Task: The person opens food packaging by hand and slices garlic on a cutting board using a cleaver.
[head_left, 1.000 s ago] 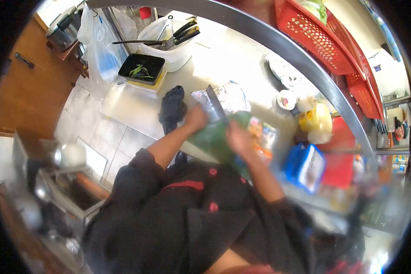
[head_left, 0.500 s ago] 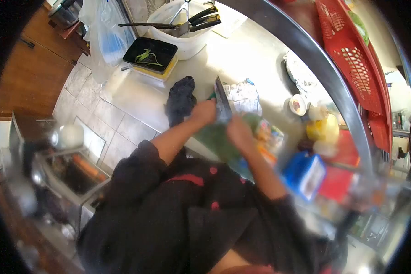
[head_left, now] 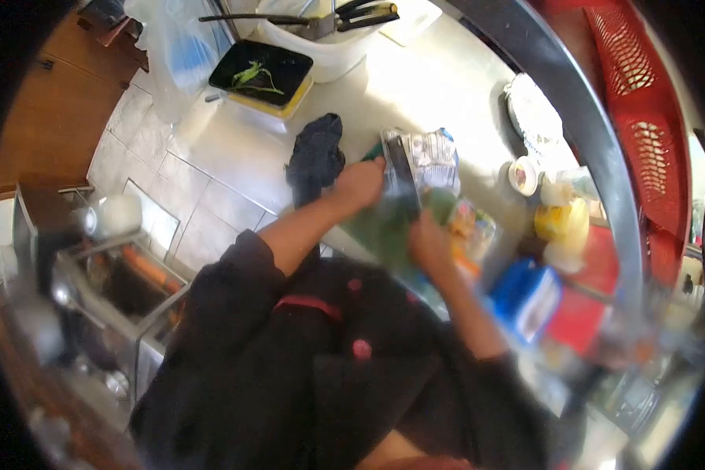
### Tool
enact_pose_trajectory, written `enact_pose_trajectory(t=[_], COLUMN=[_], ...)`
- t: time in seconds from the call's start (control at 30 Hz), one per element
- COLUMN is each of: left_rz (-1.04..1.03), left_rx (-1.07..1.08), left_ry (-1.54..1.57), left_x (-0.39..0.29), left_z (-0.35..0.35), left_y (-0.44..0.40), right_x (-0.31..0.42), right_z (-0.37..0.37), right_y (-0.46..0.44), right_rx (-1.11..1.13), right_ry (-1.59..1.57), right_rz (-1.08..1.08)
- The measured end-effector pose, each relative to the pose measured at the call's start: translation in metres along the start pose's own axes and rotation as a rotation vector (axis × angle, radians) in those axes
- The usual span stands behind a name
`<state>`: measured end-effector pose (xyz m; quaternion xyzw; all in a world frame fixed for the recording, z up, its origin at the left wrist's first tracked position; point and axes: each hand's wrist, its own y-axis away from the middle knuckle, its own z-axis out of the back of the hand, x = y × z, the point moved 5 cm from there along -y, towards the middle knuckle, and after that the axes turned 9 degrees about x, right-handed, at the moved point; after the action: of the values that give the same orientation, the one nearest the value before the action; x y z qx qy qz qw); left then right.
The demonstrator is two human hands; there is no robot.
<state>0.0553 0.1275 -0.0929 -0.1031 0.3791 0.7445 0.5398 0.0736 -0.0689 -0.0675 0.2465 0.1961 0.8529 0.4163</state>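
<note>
My right hand point(head_left: 432, 239) is wrapped round the handle end of a knife point(head_left: 403, 174), whose dark blade points away from me. Beside the blade, my left hand point(head_left: 362, 185) is closed on a printed plastic package point(head_left: 392, 149), with a bit of green at the fingertips. Under both hands lies a blurred green board or bag point(head_left: 380, 235). A second printed white package point(head_left: 433, 157) rests just beyond the knife. The black crumpled cloth or bag point(head_left: 316, 153) is left of my left hand.
A black tray with green leaves point(head_left: 251, 77) and a white tub of utensils point(head_left: 329, 55) stand at the back left. To the right are a blue package point(head_left: 525, 298), a yellow container point(head_left: 565, 223), a small cup point(head_left: 523, 176) and red baskets point(head_left: 642, 149) behind a metal rail point(head_left: 595, 102).
The view has shifted, so the counter items sit further left or right. Both hands stay close together, and the knife remains in my right hand beside the package.
</note>
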Motion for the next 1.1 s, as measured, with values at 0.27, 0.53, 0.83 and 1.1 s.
enact_pose_trajectory(t=[0.27, 0.53, 0.83, 1.1], left_rz=[-0.012, -0.114, -0.143, -0.360], left_rx=[-0.038, -0.030, -0.022, -0.067], left_ry=[-0.037, -0.119, -0.193, -0.176], left_x=[0.004, -0.012, 0.005, 0.024], left_z=[0.004, 0.005, 0.001, 0.015], left_y=[0.003, -0.001, 0.005, -0.020], right_x=[0.042, 0.037, -0.004, -0.036], right_z=[0.045, 0.050, 0.008, -0.004], right_y=[-0.013, -0.023, 0.054, 0.093], right_rx=[-0.128, -0.172, -0.016, 0.010], right_ry=[-0.130, -0.174, -0.186, -0.186], right_rz=[0.007, 0.010, -0.096, -0.132])
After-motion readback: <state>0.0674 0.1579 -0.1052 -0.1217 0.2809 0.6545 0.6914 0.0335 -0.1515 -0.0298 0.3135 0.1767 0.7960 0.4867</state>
